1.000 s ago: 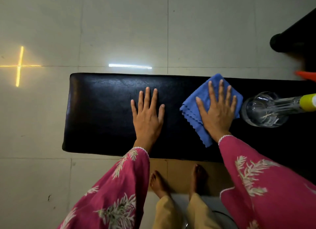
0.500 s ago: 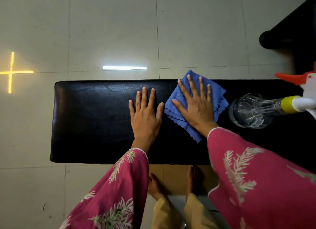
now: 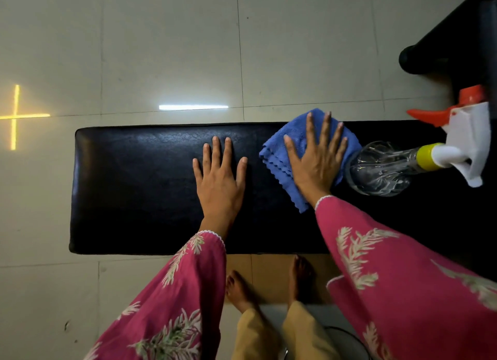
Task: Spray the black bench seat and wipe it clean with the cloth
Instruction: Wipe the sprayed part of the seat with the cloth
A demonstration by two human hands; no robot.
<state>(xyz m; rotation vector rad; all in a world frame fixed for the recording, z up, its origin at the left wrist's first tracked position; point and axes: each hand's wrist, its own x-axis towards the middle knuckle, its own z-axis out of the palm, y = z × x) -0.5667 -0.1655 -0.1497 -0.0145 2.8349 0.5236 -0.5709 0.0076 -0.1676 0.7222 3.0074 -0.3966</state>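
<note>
The black bench seat (image 3: 134, 187) runs left to right across the middle of the view. My left hand (image 3: 219, 183) lies flat on it near its middle, fingers spread and straight. My right hand (image 3: 316, 160) presses flat on a folded blue cloth (image 3: 279, 155) near the seat's far edge. Just right of the cloth stands a clear spray bottle (image 3: 382, 166) on the seat, with a yellow collar, white head and orange trigger.
Pale floor tiles (image 3: 174, 50) surround the bench. A second black piece of furniture (image 3: 451, 45) stands at the upper right. My bare feet (image 3: 239, 289) are on the floor just under the near edge.
My right hand slid the blue cloth left along the seat, then toward its far edge beside the bottle. My left hand stayed flat in place.
</note>
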